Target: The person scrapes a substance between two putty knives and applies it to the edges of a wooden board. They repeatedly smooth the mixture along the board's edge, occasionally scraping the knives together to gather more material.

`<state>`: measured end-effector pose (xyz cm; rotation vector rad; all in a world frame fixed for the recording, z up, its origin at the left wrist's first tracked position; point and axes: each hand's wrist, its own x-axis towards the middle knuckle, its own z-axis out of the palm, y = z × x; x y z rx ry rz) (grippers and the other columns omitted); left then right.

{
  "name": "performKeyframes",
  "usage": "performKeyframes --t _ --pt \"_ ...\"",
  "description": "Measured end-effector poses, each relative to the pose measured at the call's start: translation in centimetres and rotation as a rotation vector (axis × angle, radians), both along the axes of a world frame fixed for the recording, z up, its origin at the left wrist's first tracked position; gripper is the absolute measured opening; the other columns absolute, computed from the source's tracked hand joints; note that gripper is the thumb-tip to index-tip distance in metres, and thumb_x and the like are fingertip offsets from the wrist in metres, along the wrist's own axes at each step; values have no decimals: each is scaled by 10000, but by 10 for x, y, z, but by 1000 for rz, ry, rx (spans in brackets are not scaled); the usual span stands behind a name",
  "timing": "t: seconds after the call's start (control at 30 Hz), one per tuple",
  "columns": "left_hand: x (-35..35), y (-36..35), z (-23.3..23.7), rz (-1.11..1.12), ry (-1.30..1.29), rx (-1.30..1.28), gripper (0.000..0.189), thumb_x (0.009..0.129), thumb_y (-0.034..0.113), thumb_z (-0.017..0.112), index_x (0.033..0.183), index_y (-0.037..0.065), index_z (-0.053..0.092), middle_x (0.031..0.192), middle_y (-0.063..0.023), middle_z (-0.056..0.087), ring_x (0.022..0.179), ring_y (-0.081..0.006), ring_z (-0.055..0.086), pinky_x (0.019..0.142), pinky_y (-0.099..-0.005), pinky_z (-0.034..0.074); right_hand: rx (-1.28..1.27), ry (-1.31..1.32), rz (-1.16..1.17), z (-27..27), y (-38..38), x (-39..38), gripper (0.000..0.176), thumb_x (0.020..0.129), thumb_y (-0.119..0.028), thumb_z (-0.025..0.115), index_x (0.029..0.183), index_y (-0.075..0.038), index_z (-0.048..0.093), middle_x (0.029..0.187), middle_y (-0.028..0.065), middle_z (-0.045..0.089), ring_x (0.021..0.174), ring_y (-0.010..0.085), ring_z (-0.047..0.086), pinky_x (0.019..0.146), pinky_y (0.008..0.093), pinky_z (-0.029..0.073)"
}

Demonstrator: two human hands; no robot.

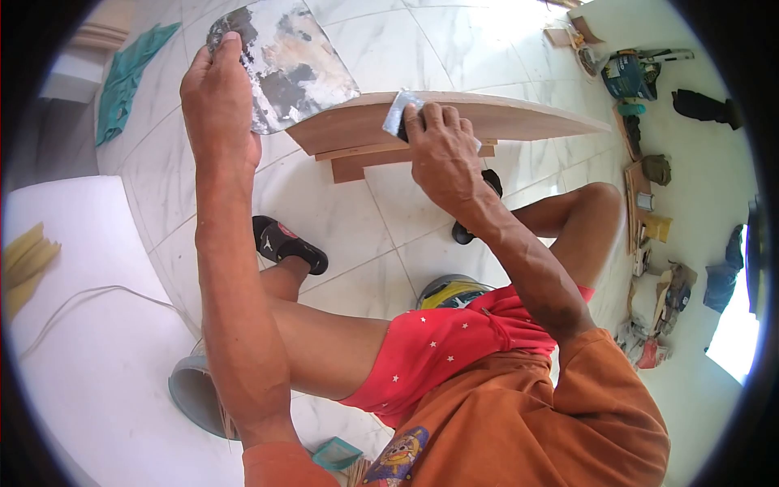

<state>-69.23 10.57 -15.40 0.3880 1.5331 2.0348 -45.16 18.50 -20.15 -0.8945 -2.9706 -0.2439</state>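
Note:
My left hand (221, 101) grips a flat sheet-metal plate (302, 75) by its left edge, thumb on top. White and grey filler is smeared over the plate. In my right hand (445, 154), fingers closed, is a putty knife (398, 112) with a wide metal blade and a dark handle, mostly covered by the fingers. The blade overlaps the long edge of a wooden panel (519, 120) in this view. Wooden strips (350, 166) lie under the panel. The plate's lower right corner overlaps the panel's left end.
Slippered feet (290, 245) stand on the marble-look tile floor (341, 215). A grey bucket (195, 398) is below my left arm, beside a white surface (73, 243) with a cord. Teal cloth (134, 77) lies at upper left. Tools, bags (629, 77) and clothes line the right wall.

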Motion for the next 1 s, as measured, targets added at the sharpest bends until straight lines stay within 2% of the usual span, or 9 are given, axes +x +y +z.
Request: performKeyframes --t 0.17,0.3,0.33,0.4,0.7,0.83,1.0 --pt "-1 0 -2 22 11 26 261 1015 208 538 1052 -32 631 951 -78 674 781 -134 632 725 -295 540 -60 100 135 8 -10 -4 480 845 -67 609 1296 84 545 1137 223 588 1050 356 578 869 491 464" --pt "-5 -4 -5 31 18 -4 250 1008 214 550 985 -18 638 871 -49 642 734 -112 568 685 -291 504 6 13 -36 17 3 7 481 863 -75 607 1313 87 553 1153 233 593 1058 362 586 875 497 476" --pt "-5 -7 -1 -6 -15 -22 331 1012 197 575 1203 -70 617 1075 -112 694 909 -171 679 818 -292 555 45 4 -68 9 10 13 477 870 -79 604 1314 88 557 1153 232 596 1057 363 588 874 496 479" --pt "-10 -5 -5 6 -25 15 325 1011 199 575 1194 -66 621 1075 -110 694 912 -169 678 816 -292 555 99 -26 -116 1 16 17 454 883 -81 609 1302 91 573 1135 223 606 1046 366 595 861 494 490" --pt "-14 -7 -11 11 -31 41 301 1007 193 584 1173 -53 635 1064 -87 693 903 -157 672 811 -291 548 -51 -28 115 2 -21 -29 468 841 -61 641 1269 110 553 1141 234 594 1054 361 588 863 488 478" --pt "-18 -8 -13 6 -24 99 283 1004 192 589 1148 -45 643 1038 -73 690 886 -146 665 796 -292 546 -89 59 233 11 -24 -34 480 839 -62 642 1271 121 543 1148 238 592 1068 366 586 875 491 471" --pt "-17 -10 -13 31 -15 56 253 1001 191 596 1109 -31 651 1018 -64 688 855 -137 656 775 -286 543 -4 -36 33 10 -8 -32 478 839 -76 645 1266 124 561 1141 233 605 1082 369 594 869 502 476"
